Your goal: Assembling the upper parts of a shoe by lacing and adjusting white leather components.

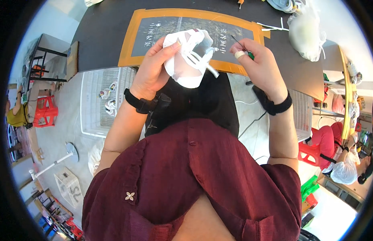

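White shoe upper [186, 72]: held over the near edge of the taped sheet [132, 38], about mid-width, hiding part of its orange border. Piece was soft, part mesh, with loose white laces [200, 61] across its front and an opening facing right. Contact with the sheet: could not tell.

Left hand [154, 70]: clamped on the upper's left side, thumb on top, just above the sheet's near left part. Right hand [258, 58]: above the sheet's near right corner, thumb and fingers together on a green-handled tool [250, 54]; its thin dark shaft pointed over the sheet, apart from the upper. A pale band [239, 54] circled one digit.

Sheet lay on a dark table [102, 34]. Right of the sheet: white strips [275, 27], near its far corner, and a white plastic bag [305, 38] farther out. Below the sheet's near left corner: a pale crate [89, 106] with whitish bundles [110, 107] inside. Well left of the sheet: a red stool [45, 111].
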Action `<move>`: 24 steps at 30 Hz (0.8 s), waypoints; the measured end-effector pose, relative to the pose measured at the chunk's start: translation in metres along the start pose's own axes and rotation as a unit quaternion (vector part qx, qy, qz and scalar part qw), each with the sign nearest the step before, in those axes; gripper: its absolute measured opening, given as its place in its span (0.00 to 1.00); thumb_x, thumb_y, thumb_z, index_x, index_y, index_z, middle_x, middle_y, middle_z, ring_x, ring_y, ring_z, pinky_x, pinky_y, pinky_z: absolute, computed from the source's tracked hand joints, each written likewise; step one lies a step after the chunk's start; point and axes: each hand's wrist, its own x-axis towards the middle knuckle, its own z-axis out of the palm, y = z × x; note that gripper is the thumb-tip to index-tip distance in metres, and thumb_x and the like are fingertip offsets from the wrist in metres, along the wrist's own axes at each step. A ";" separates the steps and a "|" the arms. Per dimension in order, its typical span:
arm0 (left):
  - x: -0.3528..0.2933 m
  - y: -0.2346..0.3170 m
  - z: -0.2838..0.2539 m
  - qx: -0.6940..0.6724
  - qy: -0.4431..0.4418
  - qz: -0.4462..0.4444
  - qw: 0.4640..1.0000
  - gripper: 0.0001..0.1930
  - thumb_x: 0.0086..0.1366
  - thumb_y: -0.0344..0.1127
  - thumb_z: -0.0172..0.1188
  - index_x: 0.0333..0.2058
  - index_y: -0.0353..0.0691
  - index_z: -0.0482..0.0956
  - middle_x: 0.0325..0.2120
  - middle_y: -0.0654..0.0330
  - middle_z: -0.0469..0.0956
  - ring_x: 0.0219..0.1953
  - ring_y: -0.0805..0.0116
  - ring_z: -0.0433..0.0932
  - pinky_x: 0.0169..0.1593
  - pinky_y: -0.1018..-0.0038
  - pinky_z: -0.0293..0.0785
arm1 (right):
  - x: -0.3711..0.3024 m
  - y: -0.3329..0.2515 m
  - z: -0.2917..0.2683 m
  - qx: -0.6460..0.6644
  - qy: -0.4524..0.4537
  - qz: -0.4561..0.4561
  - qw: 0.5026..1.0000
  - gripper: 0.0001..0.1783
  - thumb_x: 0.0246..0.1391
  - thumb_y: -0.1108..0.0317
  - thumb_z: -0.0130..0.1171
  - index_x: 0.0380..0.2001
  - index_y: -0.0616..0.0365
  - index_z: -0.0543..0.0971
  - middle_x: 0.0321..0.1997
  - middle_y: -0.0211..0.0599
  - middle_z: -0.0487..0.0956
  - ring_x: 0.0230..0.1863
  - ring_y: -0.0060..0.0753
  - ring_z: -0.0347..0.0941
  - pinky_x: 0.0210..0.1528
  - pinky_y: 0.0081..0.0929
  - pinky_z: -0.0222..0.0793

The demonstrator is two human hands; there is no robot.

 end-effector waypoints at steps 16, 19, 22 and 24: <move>0.002 -0.022 0.017 0.096 0.019 0.083 0.992 0.13 0.68 0.30 0.56 0.50 0.36 0.75 0.45 0.61 0.78 0.46 0.75 0.76 0.51 0.75 0.71 | 0.002 -0.048 0.063 0.091 0.183 -0.042 0.978 0.12 0.47 0.61 0.68 0.29 0.55 0.76 0.33 0.38 0.75 0.33 0.46 0.76 0.33 0.38 0.72; 0.000 -0.025 0.021 0.109 0.034 0.104 0.988 0.14 0.67 0.31 0.58 0.50 0.35 0.75 0.43 0.65 0.78 0.43 0.80 0.75 0.48 0.79 0.71 | 0.004 -0.046 0.067 0.103 0.190 -0.042 0.975 0.12 0.48 0.63 0.67 0.28 0.57 0.76 0.32 0.39 0.75 0.32 0.47 0.76 0.33 0.38 0.72; 0.001 -0.026 0.023 0.114 0.039 0.114 0.986 0.13 0.68 0.31 0.58 0.49 0.35 0.75 0.43 0.65 0.78 0.43 0.80 0.74 0.48 0.79 0.71 | 0.007 -0.041 0.069 0.124 0.141 -0.030 0.982 0.11 0.49 0.65 0.65 0.29 0.58 0.75 0.32 0.42 0.75 0.32 0.48 0.75 0.34 0.38 0.71; 0.002 -0.026 0.021 0.124 0.037 0.102 0.986 0.13 0.68 0.32 0.57 0.49 0.35 0.75 0.42 0.65 0.78 0.43 0.80 0.74 0.47 0.79 0.71 | 0.008 -0.037 0.071 0.187 0.132 -0.040 0.973 0.09 0.48 0.67 0.63 0.28 0.60 0.75 0.30 0.44 0.75 0.30 0.47 0.74 0.33 0.36 0.70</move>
